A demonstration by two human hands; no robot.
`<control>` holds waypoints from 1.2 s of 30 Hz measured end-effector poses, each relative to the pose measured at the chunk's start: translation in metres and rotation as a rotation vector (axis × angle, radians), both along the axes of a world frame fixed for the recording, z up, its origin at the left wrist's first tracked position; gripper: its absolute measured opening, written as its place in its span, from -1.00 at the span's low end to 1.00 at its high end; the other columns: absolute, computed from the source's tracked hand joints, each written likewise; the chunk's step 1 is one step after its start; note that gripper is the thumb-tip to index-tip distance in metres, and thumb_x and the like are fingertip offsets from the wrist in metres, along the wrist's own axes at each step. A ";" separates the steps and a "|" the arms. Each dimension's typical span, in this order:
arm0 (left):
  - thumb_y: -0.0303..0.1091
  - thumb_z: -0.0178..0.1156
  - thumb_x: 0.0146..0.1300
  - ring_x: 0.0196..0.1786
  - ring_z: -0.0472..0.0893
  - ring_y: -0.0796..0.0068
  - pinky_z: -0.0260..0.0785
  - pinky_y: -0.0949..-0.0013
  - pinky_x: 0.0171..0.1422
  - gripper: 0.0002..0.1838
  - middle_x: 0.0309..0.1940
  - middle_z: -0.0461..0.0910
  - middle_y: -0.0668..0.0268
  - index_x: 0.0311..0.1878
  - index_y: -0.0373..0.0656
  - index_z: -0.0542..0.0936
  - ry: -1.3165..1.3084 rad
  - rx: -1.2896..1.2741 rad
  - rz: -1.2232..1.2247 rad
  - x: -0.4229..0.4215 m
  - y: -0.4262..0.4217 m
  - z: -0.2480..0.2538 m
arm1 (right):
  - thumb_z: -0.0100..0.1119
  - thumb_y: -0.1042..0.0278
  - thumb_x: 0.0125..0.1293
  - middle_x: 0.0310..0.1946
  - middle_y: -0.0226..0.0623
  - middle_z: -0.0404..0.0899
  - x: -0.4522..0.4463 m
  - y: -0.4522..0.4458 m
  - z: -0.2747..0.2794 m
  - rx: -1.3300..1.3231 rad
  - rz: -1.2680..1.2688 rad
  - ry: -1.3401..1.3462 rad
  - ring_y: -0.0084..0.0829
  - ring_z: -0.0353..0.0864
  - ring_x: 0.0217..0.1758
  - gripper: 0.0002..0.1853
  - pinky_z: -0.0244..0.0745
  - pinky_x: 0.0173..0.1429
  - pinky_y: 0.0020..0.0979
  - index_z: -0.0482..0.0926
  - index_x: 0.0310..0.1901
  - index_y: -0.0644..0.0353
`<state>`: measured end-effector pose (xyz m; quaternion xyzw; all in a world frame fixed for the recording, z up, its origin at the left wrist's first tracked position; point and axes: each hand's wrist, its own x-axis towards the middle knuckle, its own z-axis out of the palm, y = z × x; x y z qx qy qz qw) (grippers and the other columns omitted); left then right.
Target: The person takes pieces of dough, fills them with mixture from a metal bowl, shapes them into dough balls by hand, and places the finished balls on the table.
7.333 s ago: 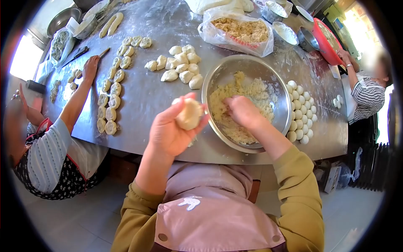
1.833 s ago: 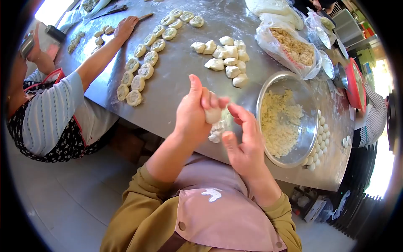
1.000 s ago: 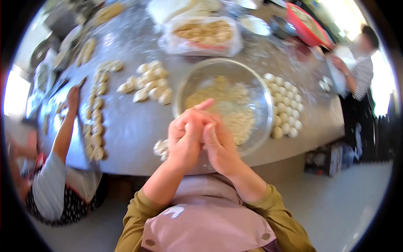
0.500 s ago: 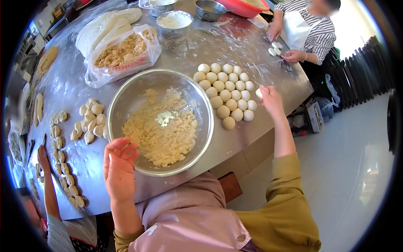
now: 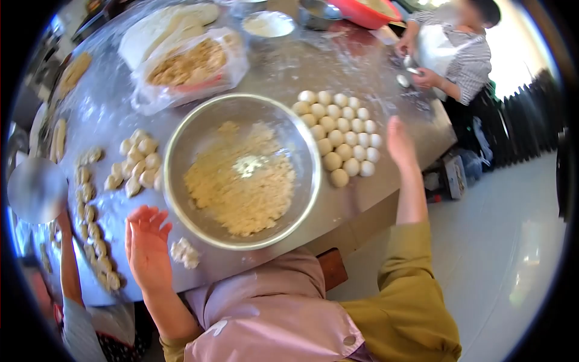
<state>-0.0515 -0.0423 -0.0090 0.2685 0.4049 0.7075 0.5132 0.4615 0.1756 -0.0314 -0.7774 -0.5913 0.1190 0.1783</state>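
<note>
My left hand hangs palm up at the table's front edge, fingers apart and holding nothing. Just right of it lies a small heap of white dough scraps. A large steel bowl stands between my hands, with crumbly yellow filling inside. My right hand, blurred, is beside the right edge of the rows of round dough balls; nothing shows in it, and its fingers look stretched out. On the bowl's left is a cluster of rough dough pieces.
A plastic bag of brown filling and a big dough slab lie behind the bowl. A red basin is at the back. One person handles dough at the right; another's arm reaches in at the left beside filled rounds.
The ball that was in my right hand half a second ago no longer shows there. My left hand has moved left and down, away from the bowl, uncovering the scraps.
</note>
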 end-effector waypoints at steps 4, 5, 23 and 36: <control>-0.18 0.06 0.49 0.09 0.58 0.43 0.40 0.35 0.12 -0.68 0.00 0.60 0.30 0.15 -0.16 0.52 0.422 -0.250 0.390 -0.041 0.005 -0.018 | -0.37 -0.15 0.57 0.07 -0.06 0.58 -0.092 -0.040 0.035 0.133 0.116 0.467 -0.29 0.54 0.15 -0.35 0.36 0.31 -0.28 0.42 0.27 0.29; -0.24 0.11 0.46 0.07 0.57 0.43 0.38 0.35 0.14 -0.72 -0.01 0.60 0.32 0.12 -0.15 0.54 0.555 -0.312 0.442 -0.053 0.008 -0.028 | -0.32 -0.09 0.59 0.04 -0.10 0.59 -0.128 -0.057 0.044 0.119 0.228 0.516 -0.35 0.54 0.12 -0.41 0.37 0.29 -0.32 0.43 0.25 0.29; -0.60 0.22 0.06 -0.10 0.58 0.06 0.46 0.17 0.02 -0.79 -0.21 0.62 0.18 -0.20 -0.20 0.59 1.458 -0.250 0.517 -0.109 0.009 -0.087 | 0.19 0.33 0.40 -0.10 -0.16 0.63 -0.288 -0.134 0.025 0.096 0.797 0.487 -0.22 0.62 -0.03 -0.73 0.50 0.08 -0.31 0.54 0.04 0.27; -0.17 0.42 0.04 -0.10 0.52 0.09 0.37 0.14 0.09 -0.49 -0.16 0.56 0.17 0.02 -0.18 0.51 1.386 -0.586 0.537 -0.095 -0.010 -0.093 | 0.22 0.40 0.37 -0.09 -0.21 0.65 -0.289 -0.133 0.020 0.037 0.760 0.560 -0.33 0.62 0.00 -0.72 0.49 0.14 -0.35 0.55 0.06 0.30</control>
